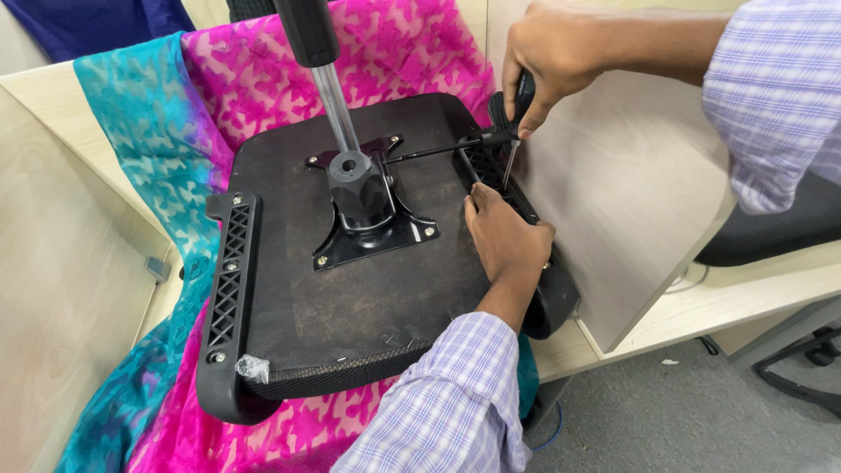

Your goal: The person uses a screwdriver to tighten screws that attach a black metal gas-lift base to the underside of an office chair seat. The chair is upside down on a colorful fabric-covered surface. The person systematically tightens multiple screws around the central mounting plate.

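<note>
An upturned black office chair seat point(368, 280) lies on a pink and teal cloth point(166, 158). Its metal base plate point(368, 223) and gas-lift column point(337, 105) stick up from the middle. My left hand point(504, 236) rests flat on the right armrest bracket point(504, 188), fingers pressing it down. My right hand point(547, 57) grips a black-handled screwdriver point(515, 131) held upright, its tip down at the bracket just beyond my left fingers. A thin black lever point(429, 151) runs from the plate toward the screwdriver.
The left armrest bracket point(229, 280) runs along the seat's other side. A light wooden desk point(639, 201) with a partition panel stands to the right, another panel point(61, 263) to the left. Grey carpet point(666, 412) and a black chair base point(810, 359) lie lower right.
</note>
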